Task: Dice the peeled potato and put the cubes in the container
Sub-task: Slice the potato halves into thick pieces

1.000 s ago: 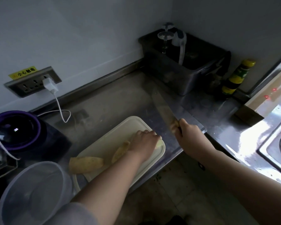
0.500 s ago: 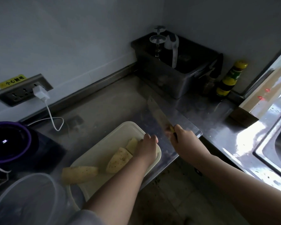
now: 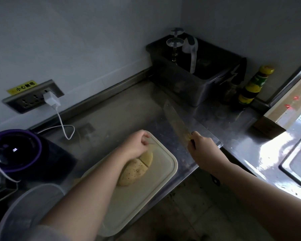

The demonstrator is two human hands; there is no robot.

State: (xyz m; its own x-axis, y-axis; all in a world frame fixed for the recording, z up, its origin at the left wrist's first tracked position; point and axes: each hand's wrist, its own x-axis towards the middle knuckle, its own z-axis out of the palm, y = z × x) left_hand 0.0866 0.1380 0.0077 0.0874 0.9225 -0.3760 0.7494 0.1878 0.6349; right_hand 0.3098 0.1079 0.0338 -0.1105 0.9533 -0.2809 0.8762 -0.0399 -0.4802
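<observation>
A cream cutting board (image 3: 160,185) lies at the counter's front edge. On it sit a speckled, peeled potato piece (image 3: 134,169) and a smaller cut piece (image 3: 147,158) touching it. My left hand (image 3: 137,145) is over the board's far corner just beyond them, fingers curled; what lies under the palm is hidden. My right hand (image 3: 201,148) grips the handle of a knife (image 3: 175,122), its blade pointing away over the counter to the right of the board. A translucent plastic container (image 3: 30,206) stands at the lower left, partly behind my left forearm.
A metal tub (image 3: 195,84) with glasses stands at the back; a yellow-labelled bottle (image 3: 254,84) stands beside it. A wall socket with a white charger (image 3: 50,100) and cable is at left, above a purple-rimmed appliance (image 3: 12,150). A sink (image 3: 299,164) is at right.
My left hand has slid from the potato's end toward the board's far corner, uncovering two cut pieces. The knife in my right hand stays beside the board. The view has shifted.
</observation>
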